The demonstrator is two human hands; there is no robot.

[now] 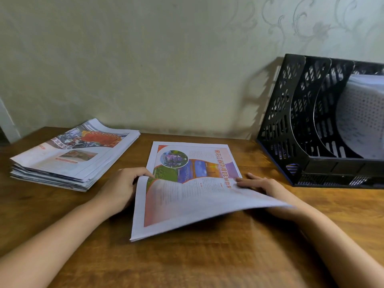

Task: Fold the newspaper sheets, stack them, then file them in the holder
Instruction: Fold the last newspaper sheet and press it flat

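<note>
A colourful newspaper sheet (193, 183) lies in the middle of the wooden table (187, 262), its near half lifted off the surface and bending toward the far half. My left hand (122, 188) grips the sheet's left edge, thumb on top. My right hand (264, 190) holds the right edge with its fingers partly under the raised paper. A stack of folded newspapers (72, 154) rests at the far left of the table. The black mesh file holder (291, 113) stands at the far right, with white paper (361, 117) in one of its slots.
A pale patterned wall (166, 59) rises right behind the table. Bare wood shows in front of the sheet and between the stack and the sheet.
</note>
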